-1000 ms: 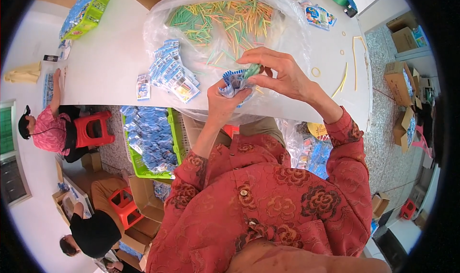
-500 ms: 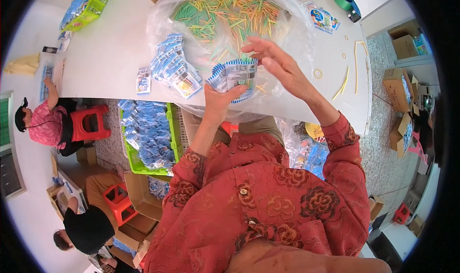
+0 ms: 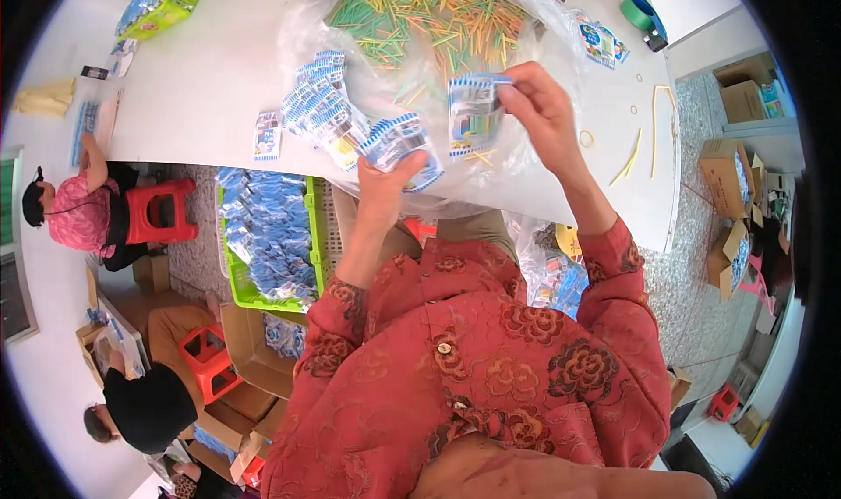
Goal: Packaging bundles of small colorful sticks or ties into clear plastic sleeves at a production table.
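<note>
My left hand (image 3: 383, 190) is closed on a small blue-and-white packet (image 3: 399, 141) with striped edges, the thumb pressed across its front. Whether more packets lie beneath it I cannot tell. To its right, my right hand (image 3: 545, 113) pinches a second packet (image 3: 474, 113) by its upper right corner. Green and yellowish sticks show through that packet's clear lower part. Both hands are above the near side of a clear plastic sheet or bag (image 3: 561, 70). On it, farther off, thin green, yellow and orange sticks (image 3: 473, 30) lie heaped.
Left of my hands, several overlapping packets (image 3: 324, 105) lie piled on the white table (image 3: 219, 87), beside a single packet (image 3: 267, 135). Rubber bands (image 3: 586, 138) and a green tape roll (image 3: 637, 10) sit at right. Below the table edge stands a green crate (image 3: 315, 236) of packets. Other people sit at left.
My right hand has gone from spread fingers beside the packet's mouth to pinching a packet held out right. The left hand, gripping a packet, has shifted slightly left. The whole view has shifted slightly.
</note>
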Tool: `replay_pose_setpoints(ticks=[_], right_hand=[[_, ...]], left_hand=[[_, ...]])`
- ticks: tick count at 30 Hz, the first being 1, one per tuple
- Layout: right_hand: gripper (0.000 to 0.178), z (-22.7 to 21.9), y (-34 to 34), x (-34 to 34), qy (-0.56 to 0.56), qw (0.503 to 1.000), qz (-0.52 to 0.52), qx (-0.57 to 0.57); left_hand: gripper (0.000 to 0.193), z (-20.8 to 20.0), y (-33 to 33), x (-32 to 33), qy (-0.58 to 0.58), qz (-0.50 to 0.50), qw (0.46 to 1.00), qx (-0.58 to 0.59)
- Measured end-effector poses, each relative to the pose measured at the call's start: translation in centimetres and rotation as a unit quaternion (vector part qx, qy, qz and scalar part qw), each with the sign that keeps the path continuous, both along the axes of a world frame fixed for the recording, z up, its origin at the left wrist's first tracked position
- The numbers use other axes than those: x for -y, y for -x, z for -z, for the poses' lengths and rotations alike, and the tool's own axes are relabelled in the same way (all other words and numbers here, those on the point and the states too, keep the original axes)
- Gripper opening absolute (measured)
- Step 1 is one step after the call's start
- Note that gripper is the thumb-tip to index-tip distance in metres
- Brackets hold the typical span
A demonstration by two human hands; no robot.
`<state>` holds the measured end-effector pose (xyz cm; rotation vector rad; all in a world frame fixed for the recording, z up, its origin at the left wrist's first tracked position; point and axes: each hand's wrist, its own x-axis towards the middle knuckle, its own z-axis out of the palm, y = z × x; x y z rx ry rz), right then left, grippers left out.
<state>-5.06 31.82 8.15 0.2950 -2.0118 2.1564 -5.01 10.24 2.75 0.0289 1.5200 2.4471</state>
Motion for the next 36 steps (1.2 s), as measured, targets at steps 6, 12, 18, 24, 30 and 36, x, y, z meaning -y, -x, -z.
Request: replay_pose_setpoints(ticks=[6, 12, 18, 24, 30, 36], right_hand=[[0.006, 2.9, 2.0, 2.7, -0.107, 0.992, -0.053, 0.029], [0.007, 7.8, 5.6, 9.4, -0.074, 0.990, -0.115, 0.038], [0.011, 12.3, 8.6, 14.3, -0.111, 0.982, -0.112, 0.107], [0.017, 8.6, 7.2, 14.9, -0.211, 0.975, 0.023, -0.063], [0.015, 2.8, 3.1, 13.2, -0.214, 0.947, -0.239, -0.007], [0.012, 2.1, 2.3, 11.8, -0.287, 0.939, -0.192, 0.004]], left_hand=[[0.023, -0.1, -1.5, 4.4, 0.043, -0.061, 0.997, 0.015], [0.022, 1.7, -3.8, 8.9, 0.074, -0.125, 0.987, 0.066], [0.023, 1.5, -4.2, 10.9, 0.071, -0.164, 0.982, 0.062], [0.023, 1.0, -3.3, 10.3, 0.090, -0.171, 0.981, 0.036], [0.023, 1.4, -2.7, 8.2, 0.131, -0.128, 0.983, 0.013], [0.023, 0.2, -2.8, 6.4, 0.131, -0.088, 0.987, -0.026]])
